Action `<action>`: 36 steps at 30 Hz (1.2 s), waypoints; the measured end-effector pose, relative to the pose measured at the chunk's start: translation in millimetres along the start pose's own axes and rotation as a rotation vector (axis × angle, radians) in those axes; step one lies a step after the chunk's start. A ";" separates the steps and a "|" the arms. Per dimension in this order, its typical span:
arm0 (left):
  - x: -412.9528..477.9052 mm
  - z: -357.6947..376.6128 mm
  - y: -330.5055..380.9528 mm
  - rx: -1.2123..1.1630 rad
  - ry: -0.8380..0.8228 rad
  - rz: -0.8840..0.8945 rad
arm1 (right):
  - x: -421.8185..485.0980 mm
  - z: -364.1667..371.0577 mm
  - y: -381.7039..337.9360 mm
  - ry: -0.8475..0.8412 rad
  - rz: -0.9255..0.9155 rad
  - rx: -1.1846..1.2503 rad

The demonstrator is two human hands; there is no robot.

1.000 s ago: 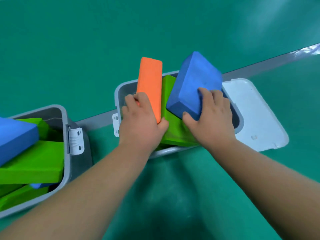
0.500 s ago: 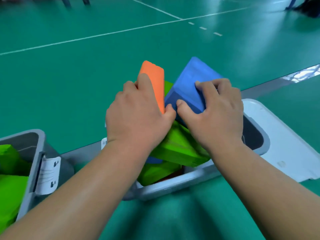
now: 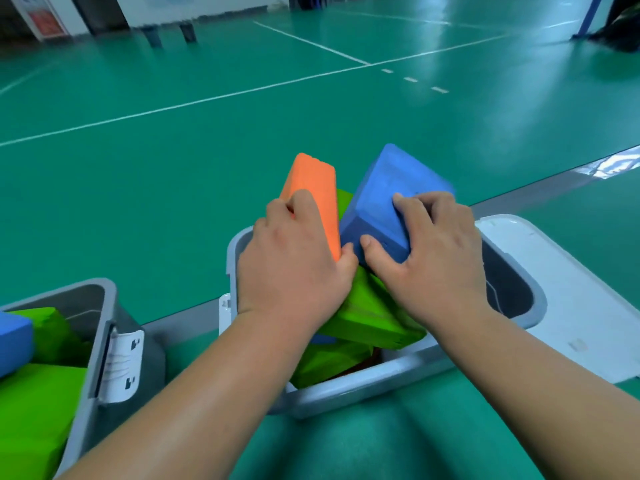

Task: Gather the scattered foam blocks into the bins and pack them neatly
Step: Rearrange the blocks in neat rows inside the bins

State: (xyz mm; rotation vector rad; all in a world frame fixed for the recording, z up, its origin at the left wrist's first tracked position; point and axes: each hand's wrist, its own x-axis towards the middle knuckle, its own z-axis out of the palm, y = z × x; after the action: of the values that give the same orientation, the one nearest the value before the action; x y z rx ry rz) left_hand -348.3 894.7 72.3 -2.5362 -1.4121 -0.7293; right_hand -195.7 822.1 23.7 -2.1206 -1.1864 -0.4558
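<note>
A grey bin [image 3: 519, 306] sits on the green floor in front of me, stuffed with foam blocks. My left hand [image 3: 291, 268] grips an orange block [image 3: 313, 188] that stands on end at the bin's far left. My right hand [image 3: 433, 258] grips a tilted blue block [image 3: 381, 199] beside it. Green blocks [image 3: 367, 313] lie slanted under both hands, sticking above the rim. A second grey bin [image 3: 100, 306] at the lower left holds green blocks [image 3: 31, 403] and a blue one [image 3: 14, 341].
A white bin lid [image 3: 575, 306] lies flat on the floor against the right side of the middle bin. A white latch [image 3: 121, 365] hangs on the left bin's wall. Green court floor with white lines stretches ahead; a grey strip runs under the bins.
My view has tipped up, showing more floor ahead. Both hands slid higher on their blocks, and the orange and blue blocks lean closer together above the bin.
</note>
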 end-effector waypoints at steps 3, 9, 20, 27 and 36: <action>0.4 -0.3 -5.2 -0.010 -0.024 0.029 | 0.1 2.6 -1.8 -0.016 0.005 -0.007; -8.1 -8.4 -15.9 -0.103 -0.065 0.031 | -3.7 -5.3 0.9 -0.060 0.002 0.024; -4.7 -13.2 -37.4 -0.327 -0.144 -0.014 | -3.2 -7.9 -22.0 -0.126 0.051 -0.044; 13.5 -16.7 -86.3 -0.667 0.021 -0.267 | -6.4 -6.2 -52.7 -0.116 -0.045 -0.003; 22.2 26.5 -171.6 -1.084 0.178 -0.710 | -11.5 6.0 -73.4 -0.150 -0.130 -0.194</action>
State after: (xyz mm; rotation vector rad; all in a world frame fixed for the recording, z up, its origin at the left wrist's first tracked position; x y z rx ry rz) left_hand -472.2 1014.7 42.2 -2.3230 -2.2861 -2.2891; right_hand -264.2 846.6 40.2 -2.2838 -1.4221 -0.4941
